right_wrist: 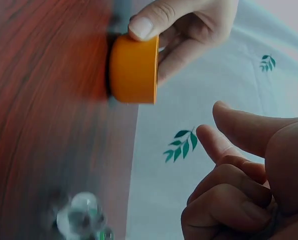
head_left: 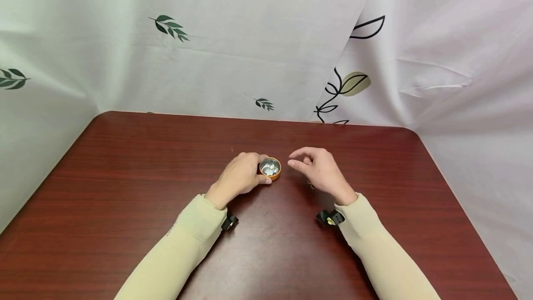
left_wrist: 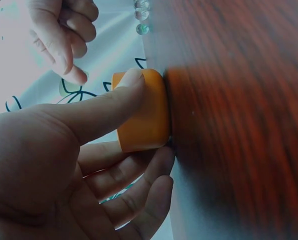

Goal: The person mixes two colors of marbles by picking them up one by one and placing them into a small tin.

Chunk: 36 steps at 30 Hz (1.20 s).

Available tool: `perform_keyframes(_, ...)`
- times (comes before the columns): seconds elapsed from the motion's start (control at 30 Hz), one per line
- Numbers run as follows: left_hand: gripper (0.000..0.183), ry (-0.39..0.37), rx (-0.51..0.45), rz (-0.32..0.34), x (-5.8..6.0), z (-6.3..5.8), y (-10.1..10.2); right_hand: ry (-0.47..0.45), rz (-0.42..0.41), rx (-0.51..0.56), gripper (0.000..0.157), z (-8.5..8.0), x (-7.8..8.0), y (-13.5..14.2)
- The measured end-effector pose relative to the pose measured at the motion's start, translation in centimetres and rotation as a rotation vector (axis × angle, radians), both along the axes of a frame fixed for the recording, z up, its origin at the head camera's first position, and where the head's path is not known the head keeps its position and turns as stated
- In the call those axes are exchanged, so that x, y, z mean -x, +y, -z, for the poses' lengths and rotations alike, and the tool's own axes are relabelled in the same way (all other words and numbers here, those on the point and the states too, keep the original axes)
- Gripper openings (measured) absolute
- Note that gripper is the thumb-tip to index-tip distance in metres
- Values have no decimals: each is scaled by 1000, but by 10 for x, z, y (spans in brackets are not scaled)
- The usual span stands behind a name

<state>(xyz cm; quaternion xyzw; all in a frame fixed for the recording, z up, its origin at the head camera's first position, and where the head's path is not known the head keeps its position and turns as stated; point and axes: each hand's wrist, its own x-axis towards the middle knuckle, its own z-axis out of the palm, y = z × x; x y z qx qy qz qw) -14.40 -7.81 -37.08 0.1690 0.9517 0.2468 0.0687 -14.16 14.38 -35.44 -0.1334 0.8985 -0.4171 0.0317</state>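
Note:
A small round orange cup (head_left: 275, 177) with a shiny silvery inside stands upright on the table. My left hand (head_left: 241, 173) grips it from the left, the thumb on its near side and fingers round the far side. In the left wrist view the thumb lies against the cup's orange wall (left_wrist: 149, 112). Whether anything lies in the cup cannot be told. To its right, my right hand (head_left: 319, 170) hovers apart from it, holding nothing. Its thumb and forefinger reach forward with a gap between them; the other fingers curl. Clear glass balls (right_wrist: 81, 217) lie on the table near it.
The dark red wooden table (head_left: 145, 198) has rounded far corners. White cloth (head_left: 229, 59) printed with leaves hangs behind and at both sides of it. A small dark camera (head_left: 230, 221) sits at the left wrist, another dark camera (head_left: 330, 217) at the right.

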Motion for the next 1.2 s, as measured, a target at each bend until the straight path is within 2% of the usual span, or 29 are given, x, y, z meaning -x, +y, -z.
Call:
perform_keyframes(0.6,62,5,8,7,0,0,-1,1,63,-16,19,7,8,37)
perform_keyframes(1.2,63,1,22,6,1,0,-2,-136,103,-24,21,22,18,56)
